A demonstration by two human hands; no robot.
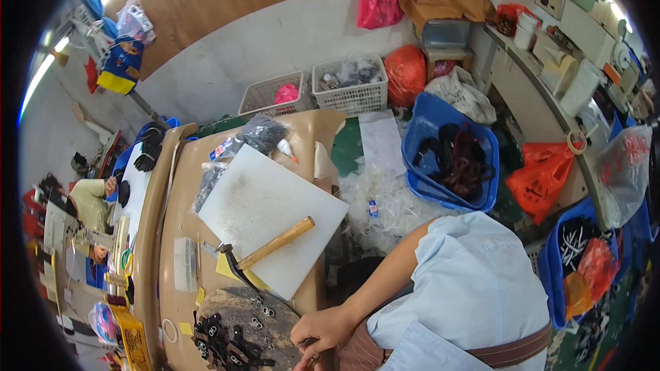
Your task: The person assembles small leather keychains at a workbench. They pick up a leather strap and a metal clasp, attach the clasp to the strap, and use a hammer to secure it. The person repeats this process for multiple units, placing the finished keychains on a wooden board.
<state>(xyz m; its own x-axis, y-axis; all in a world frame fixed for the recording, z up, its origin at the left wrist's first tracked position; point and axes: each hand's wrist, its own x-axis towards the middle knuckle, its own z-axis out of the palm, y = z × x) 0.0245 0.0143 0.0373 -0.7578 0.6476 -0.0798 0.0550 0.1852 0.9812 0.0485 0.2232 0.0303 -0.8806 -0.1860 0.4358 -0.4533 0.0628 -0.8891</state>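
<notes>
Two baskets (349, 86): white, holding dark parts and a pink bag.
Blue bin (450, 154): dark straps inside.
Hand (323, 330): curled at round block (240, 312); grip unclear.
Hammer (271, 247): lying on white board (268, 209).

A tan workbench (180, 220) carries a white board (268, 206) and hammer (271, 246).
</notes>
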